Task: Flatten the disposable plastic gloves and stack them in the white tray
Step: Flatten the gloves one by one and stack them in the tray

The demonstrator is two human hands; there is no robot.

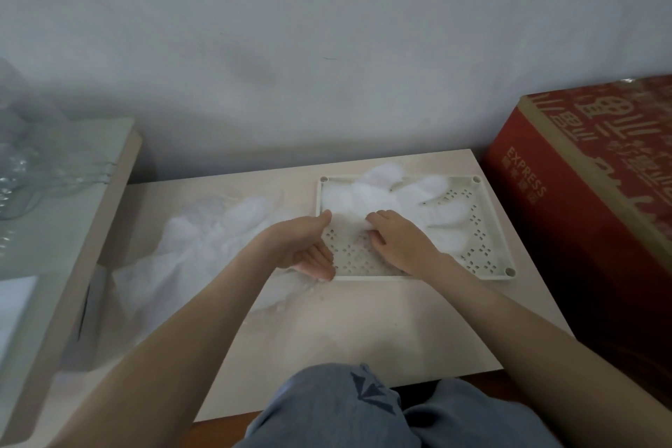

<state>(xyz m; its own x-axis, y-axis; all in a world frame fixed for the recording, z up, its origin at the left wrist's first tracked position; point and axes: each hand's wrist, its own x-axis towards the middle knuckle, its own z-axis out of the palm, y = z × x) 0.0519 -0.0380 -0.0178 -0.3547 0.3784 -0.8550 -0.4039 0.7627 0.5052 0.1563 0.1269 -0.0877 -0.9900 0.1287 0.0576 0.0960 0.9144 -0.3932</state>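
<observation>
Translucent plastic glove spread in white perforated tray; your right hand pinches cuff, left hand beside tray, grip unclear.

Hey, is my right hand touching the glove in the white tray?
Touching. The head view shows the right hand curled onto the near edge of the glove lying in the tray, with no gap between them.

Likely a home room: low pale table against a bare wall, red shipping carton beside.
</observation>
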